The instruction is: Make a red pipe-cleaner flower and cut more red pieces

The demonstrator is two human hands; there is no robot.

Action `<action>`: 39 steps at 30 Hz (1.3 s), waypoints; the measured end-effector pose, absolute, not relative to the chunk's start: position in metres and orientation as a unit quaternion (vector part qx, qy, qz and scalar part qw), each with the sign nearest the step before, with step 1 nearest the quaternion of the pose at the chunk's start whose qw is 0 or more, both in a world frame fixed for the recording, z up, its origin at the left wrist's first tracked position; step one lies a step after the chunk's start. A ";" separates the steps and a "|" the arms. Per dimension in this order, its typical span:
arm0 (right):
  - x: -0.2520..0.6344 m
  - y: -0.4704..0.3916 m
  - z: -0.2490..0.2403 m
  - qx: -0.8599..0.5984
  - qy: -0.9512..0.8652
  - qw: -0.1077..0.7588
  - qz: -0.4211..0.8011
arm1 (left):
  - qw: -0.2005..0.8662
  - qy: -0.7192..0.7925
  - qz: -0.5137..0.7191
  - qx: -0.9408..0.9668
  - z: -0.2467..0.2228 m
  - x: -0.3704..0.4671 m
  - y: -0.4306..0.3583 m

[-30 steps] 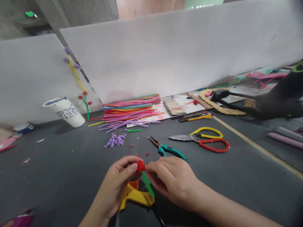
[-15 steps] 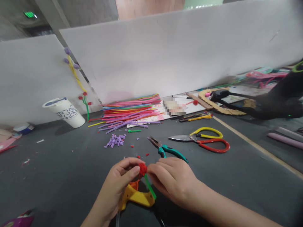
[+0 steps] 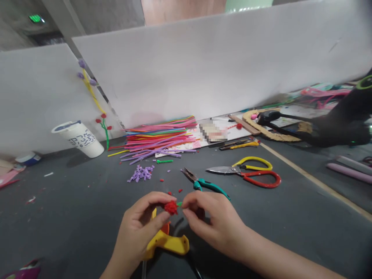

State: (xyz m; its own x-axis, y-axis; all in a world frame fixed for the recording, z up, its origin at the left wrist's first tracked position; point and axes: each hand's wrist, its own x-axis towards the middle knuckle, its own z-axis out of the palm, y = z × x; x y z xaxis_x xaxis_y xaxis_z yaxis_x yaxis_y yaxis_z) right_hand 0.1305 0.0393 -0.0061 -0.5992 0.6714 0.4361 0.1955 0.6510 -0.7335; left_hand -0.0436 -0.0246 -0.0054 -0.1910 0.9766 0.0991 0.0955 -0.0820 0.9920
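Note:
My left hand point(image 3: 145, 223) pinches a small red pipe-cleaner flower point(image 3: 171, 207) between thumb and fingers. From the flower's right side a short bit of green stem point(image 3: 179, 204) shows, and the fingertips of my right hand point(image 3: 213, 219) close on it; its far part is hidden by that hand. Below and behind my left hand lies a yellow glue gun point(image 3: 171, 243) with an orange trigger, partly covered. Just beyond my hands are teal-handled pliers point(image 3: 213, 187) and a few red scraps point(image 3: 180, 190).
Scissors point(image 3: 260, 179) with red and yellow handles lie to the right. A pile of short purple pieces point(image 3: 141, 173) sits before a bundle of coloured pipe cleaners point(image 3: 159, 135). At the left a white cup point(image 3: 84, 141) stands tilted in view. A white partition point(image 3: 203, 69) bounds the back.
The flower has turned in my left hand and shifted slightly left. The green stem, which hung down over the glue gun, now points right into my right fingertips.

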 end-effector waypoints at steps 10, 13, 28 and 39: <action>0.125 0.040 -0.002 -0.352 -0.711 0.302 0.528 | 0.266 0.527 0.488 0.643 -0.005 -0.042 -0.026; 0.125 0.040 -0.003 -0.356 -0.700 0.295 0.544 | 0.258 0.526 0.483 0.651 -0.007 -0.041 -0.024; 0.123 0.040 -0.003 -0.340 -0.625 0.260 0.653 | 0.271 0.523 0.490 0.642 -0.007 -0.040 -0.024; 0.123 0.040 -0.001 -0.332 -0.615 0.253 0.669 | 0.282 0.533 0.484 0.634 -0.007 -0.039 -0.024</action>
State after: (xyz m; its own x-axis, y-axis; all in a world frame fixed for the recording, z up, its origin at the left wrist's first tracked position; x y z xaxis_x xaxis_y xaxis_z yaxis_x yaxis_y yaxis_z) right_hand 0.1229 0.0395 -0.0013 -0.6513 0.7471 -0.1331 0.0700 -0.1155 -0.9908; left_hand -0.0394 -0.0238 -0.0066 -0.0354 0.9490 0.3132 0.4024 -0.2733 0.8737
